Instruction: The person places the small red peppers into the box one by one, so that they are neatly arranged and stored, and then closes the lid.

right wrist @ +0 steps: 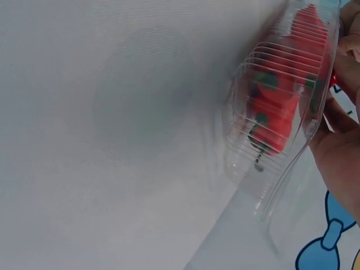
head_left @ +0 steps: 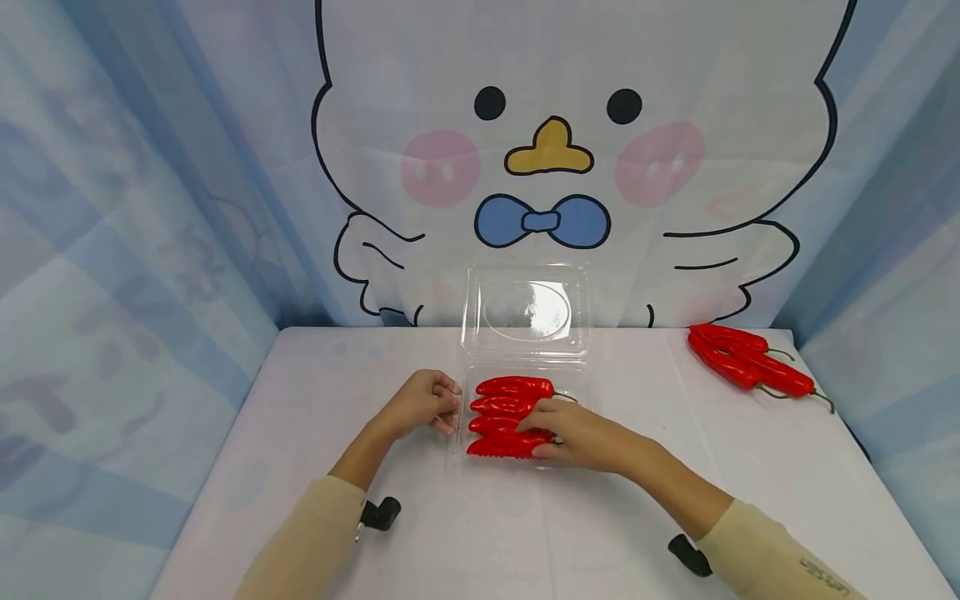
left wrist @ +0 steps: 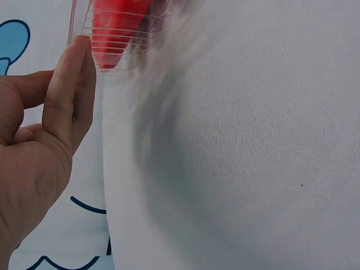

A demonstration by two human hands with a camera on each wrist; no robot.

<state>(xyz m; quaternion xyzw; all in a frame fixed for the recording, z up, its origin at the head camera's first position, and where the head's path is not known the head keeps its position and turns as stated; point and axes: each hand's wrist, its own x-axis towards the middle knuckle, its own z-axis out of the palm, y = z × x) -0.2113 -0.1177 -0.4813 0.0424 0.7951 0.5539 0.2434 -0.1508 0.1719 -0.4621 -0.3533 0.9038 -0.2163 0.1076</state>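
A clear plastic clamshell box (head_left: 588,392) stands on the table with its lid (head_left: 476,308) raised at the back. Several red chili peppers (head_left: 513,386) lie side by side in it, stems to the right. My right hand (head_left: 581,433) reaches over the box's right side and pinches the nearest chili pepper (head_left: 498,447) by its stem end, thumb in front and fingers behind. At the box's left edge is my left hand (head_left: 425,402), its fingers fairly straight and fingertips right at the rim. The left wrist view shows these fingers (left wrist: 64,93) beside the box's ribbed corner (left wrist: 126,34).
More red chili peppers (head_left: 750,362) lie in a pile at the table's back right corner. White cloth covers the table (head_left: 637,533). A curtain with a cartoon face (head_left: 551,158) hangs behind, and blue curtains (head_left: 112,250) close off both sides.
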